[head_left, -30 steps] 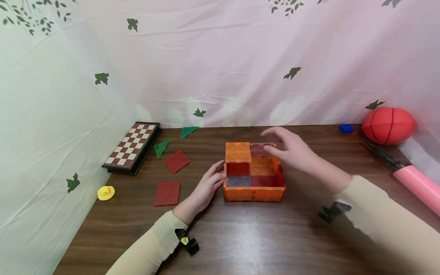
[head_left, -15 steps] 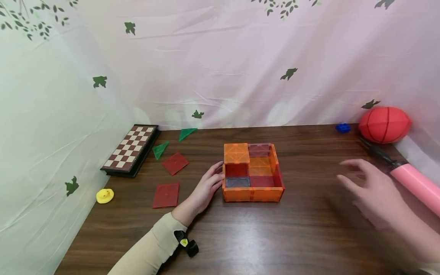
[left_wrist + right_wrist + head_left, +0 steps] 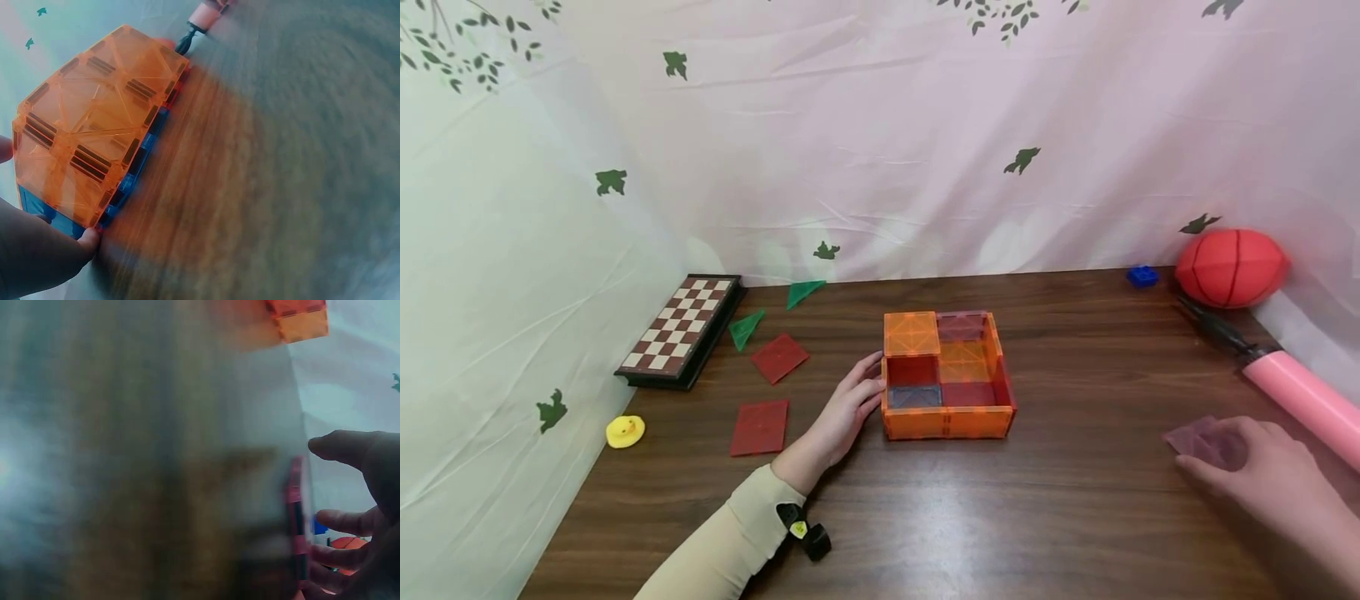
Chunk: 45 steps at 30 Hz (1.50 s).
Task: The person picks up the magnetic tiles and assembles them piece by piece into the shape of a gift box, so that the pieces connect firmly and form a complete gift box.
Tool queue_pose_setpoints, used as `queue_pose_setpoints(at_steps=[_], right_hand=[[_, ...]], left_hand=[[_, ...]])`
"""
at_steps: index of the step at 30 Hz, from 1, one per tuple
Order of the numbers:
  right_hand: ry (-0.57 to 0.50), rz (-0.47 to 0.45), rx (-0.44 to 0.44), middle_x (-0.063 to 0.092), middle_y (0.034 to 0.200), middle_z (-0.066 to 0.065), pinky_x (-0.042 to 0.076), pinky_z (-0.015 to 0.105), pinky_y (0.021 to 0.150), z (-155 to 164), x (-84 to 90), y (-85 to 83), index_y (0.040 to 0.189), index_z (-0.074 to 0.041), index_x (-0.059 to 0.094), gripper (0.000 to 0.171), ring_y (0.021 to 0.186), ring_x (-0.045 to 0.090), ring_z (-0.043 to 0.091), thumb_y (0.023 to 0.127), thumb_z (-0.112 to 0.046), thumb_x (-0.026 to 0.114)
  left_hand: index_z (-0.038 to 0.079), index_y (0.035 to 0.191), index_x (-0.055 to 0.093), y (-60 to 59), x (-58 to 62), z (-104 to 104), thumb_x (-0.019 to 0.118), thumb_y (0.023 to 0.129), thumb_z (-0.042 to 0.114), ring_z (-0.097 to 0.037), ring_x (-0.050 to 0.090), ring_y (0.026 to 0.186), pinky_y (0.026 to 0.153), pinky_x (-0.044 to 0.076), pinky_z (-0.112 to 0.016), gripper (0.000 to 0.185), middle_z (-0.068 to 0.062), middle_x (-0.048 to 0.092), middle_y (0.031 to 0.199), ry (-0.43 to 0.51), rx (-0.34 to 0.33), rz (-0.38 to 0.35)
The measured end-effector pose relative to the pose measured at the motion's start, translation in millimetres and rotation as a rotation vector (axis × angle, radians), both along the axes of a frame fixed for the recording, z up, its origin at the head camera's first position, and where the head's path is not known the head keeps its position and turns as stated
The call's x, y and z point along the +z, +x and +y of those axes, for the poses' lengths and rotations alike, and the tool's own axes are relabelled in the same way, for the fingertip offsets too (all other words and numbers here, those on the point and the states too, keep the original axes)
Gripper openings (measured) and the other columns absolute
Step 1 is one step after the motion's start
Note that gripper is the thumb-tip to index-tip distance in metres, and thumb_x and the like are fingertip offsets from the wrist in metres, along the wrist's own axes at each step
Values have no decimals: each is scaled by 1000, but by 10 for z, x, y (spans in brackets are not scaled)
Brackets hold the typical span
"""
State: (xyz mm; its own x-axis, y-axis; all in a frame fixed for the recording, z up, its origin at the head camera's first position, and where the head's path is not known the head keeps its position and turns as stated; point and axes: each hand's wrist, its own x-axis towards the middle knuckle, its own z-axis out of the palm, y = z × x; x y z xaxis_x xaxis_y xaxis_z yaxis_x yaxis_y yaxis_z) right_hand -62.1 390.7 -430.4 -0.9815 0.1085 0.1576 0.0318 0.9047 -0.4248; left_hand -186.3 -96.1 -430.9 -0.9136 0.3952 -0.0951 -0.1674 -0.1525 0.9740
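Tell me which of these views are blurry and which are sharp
Head view: mostly sharp, the orange tile box crisp, only the right hand slightly smeared. Left wrist view: box wall sharp, table streaked. Right wrist view: heavily blurred, the pink tile barely readable.

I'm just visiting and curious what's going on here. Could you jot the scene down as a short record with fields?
Setting: brown wooden table, patterned cloth backdrop
Centre: orange tile box of translucent square tiles, one orange tile roofing its far-left corner
Left hand: rests against the box's left wall
Right hand: pinches a pale purple tile near the table's right edge
Left side: chessboard, yellow duck, two red and two green loose tiles
Right side: red ball, pink pump, blue brick
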Motion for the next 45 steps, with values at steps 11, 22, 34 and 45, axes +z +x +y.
queue_pose_setpoints(at_steps=[11, 22, 34, 45], right_hand=[[85, 88, 29, 61, 96, 32, 35, 63, 79, 30, -133, -75, 101, 6, 63, 51, 93, 52, 54, 69, -23, 89], [28, 222, 254, 62, 108, 27, 34, 55, 84, -382, 220, -580, 109, 1, 64, 55, 101, 52, 46, 63, -13, 91], [-65, 232, 637, 59, 130, 5, 46, 48, 87, -1221, 708, -1286, 119, -15, 66, 51, 116, 50, 25, 73, -10, 89], [-132, 136, 785, 58, 133, 4, 49, 48, 86, -1702, 653, -1798, 122, -16, 67, 48, 117, 47, 23, 77, -11, 84]], left_hand=[[7, 160, 27, -2, -17, -12, 50, 101, 17, -34, 31, 147, 119, 25, -50, 64, -19, 24, 164, -10, 4, -9], [6, 159, 27, -11, -24, -7, 51, 100, 16, -34, 31, 147, 119, 25, -49, 65, -19, 25, 163, -3, 3, -4], [6, 159, 28, -22, -37, -16, 51, 100, 16, -34, 30, 148, 119, 24, -51, 64, -20, 24, 164, -3, -7, 5], [5, 159, 27, -30, -36, -11, 50, 100, 16, -34, 30, 147, 119, 24, -50, 64, -19, 26, 163, -3, -4, 9]])
